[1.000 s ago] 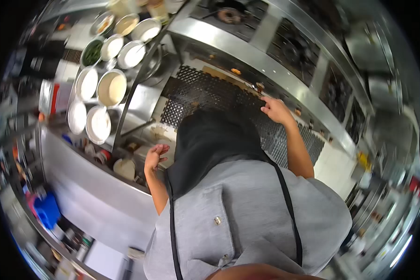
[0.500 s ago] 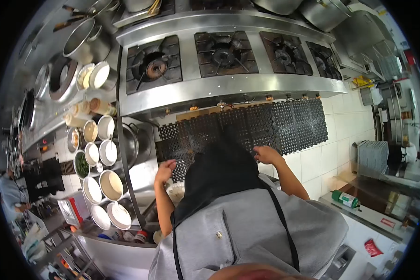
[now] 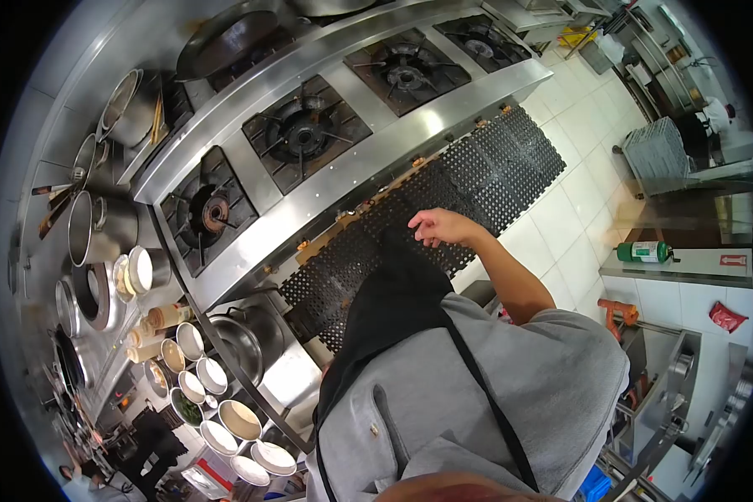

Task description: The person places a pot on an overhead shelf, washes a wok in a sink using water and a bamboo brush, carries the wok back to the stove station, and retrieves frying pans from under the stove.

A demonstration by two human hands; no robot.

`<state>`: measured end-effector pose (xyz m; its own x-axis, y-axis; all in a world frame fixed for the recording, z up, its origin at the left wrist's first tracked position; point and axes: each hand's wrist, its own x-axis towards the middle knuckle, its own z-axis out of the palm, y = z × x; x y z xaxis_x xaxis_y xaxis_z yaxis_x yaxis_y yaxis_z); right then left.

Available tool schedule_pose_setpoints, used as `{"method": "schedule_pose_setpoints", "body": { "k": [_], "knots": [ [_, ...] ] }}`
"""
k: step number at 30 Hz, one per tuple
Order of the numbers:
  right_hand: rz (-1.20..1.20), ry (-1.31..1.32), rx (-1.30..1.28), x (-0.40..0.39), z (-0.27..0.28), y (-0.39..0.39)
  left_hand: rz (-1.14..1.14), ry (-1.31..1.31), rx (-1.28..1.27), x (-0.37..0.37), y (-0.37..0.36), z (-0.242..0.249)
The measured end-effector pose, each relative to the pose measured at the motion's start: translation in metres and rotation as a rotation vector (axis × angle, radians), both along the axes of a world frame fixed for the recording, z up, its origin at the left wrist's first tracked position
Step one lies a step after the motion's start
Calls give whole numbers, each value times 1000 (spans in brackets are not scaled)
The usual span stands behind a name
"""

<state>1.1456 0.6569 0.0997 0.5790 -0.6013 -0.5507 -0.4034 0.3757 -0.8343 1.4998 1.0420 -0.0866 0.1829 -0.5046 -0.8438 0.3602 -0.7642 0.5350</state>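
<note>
My right hand [image 3: 435,227] hangs in the air in front of my black apron [image 3: 397,297], above the black perforated floor mat [image 3: 502,171]. Its fingers are loosely curled and a little apart, with nothing in them. Behind the apron and body, my left hand is hidden. Ahead stands a steel stove [image 3: 326,201] with several black burner grates, among them a near one [image 3: 305,134] and a left one [image 3: 209,213]. No pot sits on these front burners. My right hand touches neither the stove nor anything on it.
To the left, a counter holds several white tubs [image 3: 241,418], squeeze bottles [image 3: 163,318] and a tall steel pot [image 3: 100,230]. A black wok [image 3: 226,42] sits at the stove's back. On the right are a green bottle [image 3: 644,252] and a stack of grey racks [image 3: 654,151].
The view has turned, and the stove now slants across it. My left hand has gone out of sight. My right hand has come inward in front of the apron, its fingers loosened.
</note>
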Motion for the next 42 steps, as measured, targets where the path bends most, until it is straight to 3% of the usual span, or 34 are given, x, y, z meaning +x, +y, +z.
{"method": "schedule_pose_setpoints", "body": {
  "k": [7, 12, 14, 17, 19, 21, 23, 25, 28, 31, 33, 34, 36, 40, 42],
  "knots": [
    [-4, -54, 131, 7, -15, -26, -31, -223, 11, -3, -8, 4],
    [-25, -20, 137, 30, -15, -48, -38, -262, -84, 7, -65, 2],
    [30, -44, 139, 24, -16, -60, 74, -115, -21, -3, -98, 20],
    [144, -73, 120, 41, -23, -76, 458, 60, 73, -25, -103, 47],
    [36, -77, 107, 39, -38, -90, 449, 16, 88, -26, -88, 49],
    [63, -62, 114, 38, -44, -96, 355, -20, 211, -28, -79, 47],
    [45, -37, 121, 38, -46, -103, 329, -37, 168, -31, -63, 38],
    [81, -39, 164, 40, -50, -103, 63, -239, 288, -36, -59, 46],
    [176, -52, 206, 55, -73, -97, 86, -228, 247, -42, -35, 31],
    [280, -24, 191, 64, -84, -91, 54, -234, 218, -37, -55, 20],
    [440, 41, -143, 73, -86, -92, 34, -229, 221, -34, -65, 20],
    [404, 45, -124, 77, -95, -90, 23, -226, 229, -34, -68, 21],
    [393, -39, -498, 85, -113, -90, 16, -224, 231, -34, -72, 20],
    [335, 156, -423, 74, -94, -87, -20, -207, 209, -30, -77, 13],
    [507, 334, -206, 63, -84, -83, -44, -202, 189, -22, -76, 6]
  ]
}}
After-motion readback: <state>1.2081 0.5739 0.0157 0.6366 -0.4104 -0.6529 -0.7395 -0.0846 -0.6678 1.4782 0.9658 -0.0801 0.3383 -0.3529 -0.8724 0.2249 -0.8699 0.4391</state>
